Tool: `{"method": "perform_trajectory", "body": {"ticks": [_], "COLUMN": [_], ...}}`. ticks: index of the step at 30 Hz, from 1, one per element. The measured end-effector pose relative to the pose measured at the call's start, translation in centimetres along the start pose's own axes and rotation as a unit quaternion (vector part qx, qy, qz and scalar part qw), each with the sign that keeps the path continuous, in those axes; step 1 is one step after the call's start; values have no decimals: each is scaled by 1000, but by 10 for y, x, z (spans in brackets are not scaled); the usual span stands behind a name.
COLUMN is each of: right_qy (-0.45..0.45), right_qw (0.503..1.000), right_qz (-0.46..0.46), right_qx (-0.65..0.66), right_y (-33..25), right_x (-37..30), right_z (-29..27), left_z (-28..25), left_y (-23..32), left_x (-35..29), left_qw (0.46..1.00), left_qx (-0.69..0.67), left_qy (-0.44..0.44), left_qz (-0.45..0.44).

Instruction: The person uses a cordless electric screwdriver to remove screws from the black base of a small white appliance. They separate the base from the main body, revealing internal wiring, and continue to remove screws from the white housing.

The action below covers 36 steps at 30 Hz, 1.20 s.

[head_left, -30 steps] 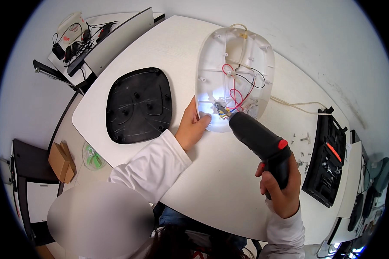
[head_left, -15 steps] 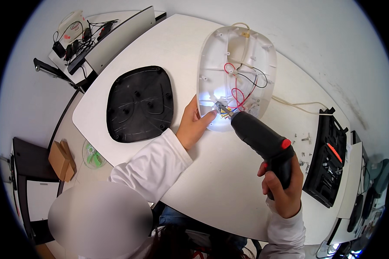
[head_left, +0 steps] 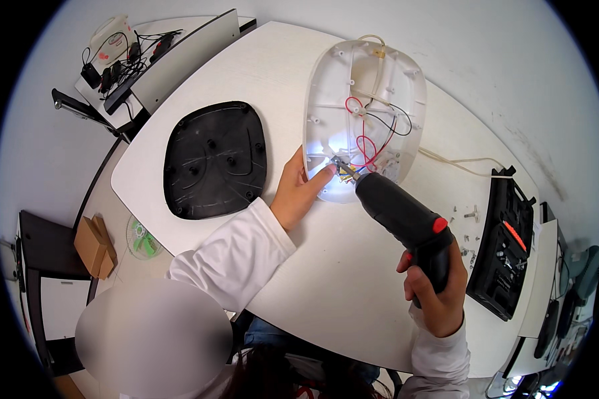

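A white oval plastic housing (head_left: 326,100) lies hollow side up, with red, black and blue wires (head_left: 367,143) inside it. My left hand (head_left: 298,193) grips its near left rim, the thumb inside near a small metal part (head_left: 339,163). In my right hand (head_left: 439,292) is a black cordless screwdriver (head_left: 399,211) with red accents, held by its handle. The bit reaches into the housing at the metal part, beside my left thumb, and a bright light falls there. Whether the bit sits in a screw is too small to tell.
A black plastic cover (head_left: 216,159) lies to the left on the white table (head_left: 339,286). On the right are loose screws (head_left: 469,238) and an open black tool case (head_left: 506,246). A pale cord (head_left: 452,159) runs from the housing toward the case. Cables (head_left: 123,66) sit on another desk.
Almost nothing differs. My left thumb has shifted very slightly up toward the metal part; the screwdriver and the housing stay in place.
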State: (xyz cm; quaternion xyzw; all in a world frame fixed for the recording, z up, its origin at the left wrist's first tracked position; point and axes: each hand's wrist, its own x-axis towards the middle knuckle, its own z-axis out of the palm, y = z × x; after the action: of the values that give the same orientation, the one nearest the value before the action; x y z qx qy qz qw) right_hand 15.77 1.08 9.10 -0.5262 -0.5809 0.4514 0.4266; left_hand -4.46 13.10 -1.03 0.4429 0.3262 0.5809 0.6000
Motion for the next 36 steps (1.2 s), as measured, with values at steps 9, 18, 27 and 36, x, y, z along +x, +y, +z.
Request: {"method": "perform_trajectory", "body": {"ticks": [9, 18, 27, 36], "right_qy": [-18, -29, -22, -17], "right_qw": [999, 997, 997, 999], "right_qz": [-9, -8, -13, -9], "right_qx": [-45, -71, -68, -45], "right_y": [2, -5, -4, -1], "right_x": [-2, -6, -6, -6], "right_z": [-5, 4, 4, 2], "left_z": [3, 2, 2, 2], "left_y": [2, -1, -1, 0], "left_x": [-1, -2, -1, -1], "left_qw": [1000, 1000, 999, 1000], "left_qx": [3, 14, 19, 9], "left_qy": [9, 12, 3, 0], "left_qz": [-7, 20, 31, 24]}}
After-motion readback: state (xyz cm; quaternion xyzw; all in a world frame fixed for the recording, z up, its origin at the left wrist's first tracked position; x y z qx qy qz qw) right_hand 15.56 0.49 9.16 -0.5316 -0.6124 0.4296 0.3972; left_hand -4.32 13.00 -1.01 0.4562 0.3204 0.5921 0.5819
